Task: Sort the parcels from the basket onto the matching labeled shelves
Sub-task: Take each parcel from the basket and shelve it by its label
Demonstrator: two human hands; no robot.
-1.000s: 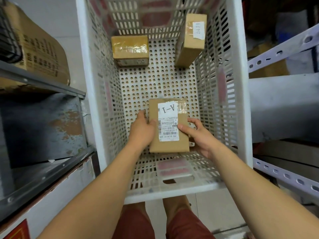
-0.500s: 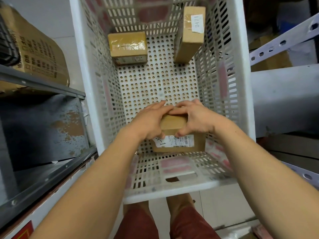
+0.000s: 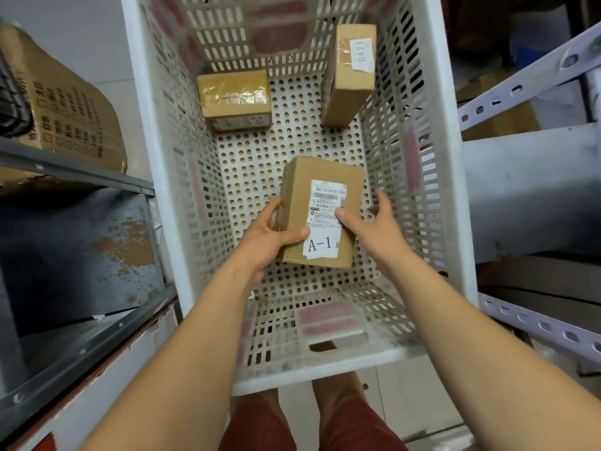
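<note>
A brown cardboard parcel (image 3: 320, 190) with a white label reading A-1 is inside the white perforated basket (image 3: 143, 151), near its middle. My left hand (image 3: 266, 242) grips its left side, thumb across the lower front face. My right hand (image 3: 374, 229) touches the label with its thumb while its fingers are spread loosely beside the parcel's right edge. Two more parcels sit at the basket's far end: a taped yellowish box (image 3: 234, 99) on the left and a tall box (image 3: 349, 76) marked 0471 leaning on the right wall.
A grey metal shelf (image 3: 74, 180) on the left holds a large printed carton (image 3: 65, 115). White slotted shelf rails (image 3: 527, 86) run along the right, with another rail (image 3: 540, 327) lower down. My legs stand under the basket's near edge.
The A-1 parcel was turned over between both hands; its label now faces up with A-1 nearest me. My right hand has loosened from the top to the side.
</note>
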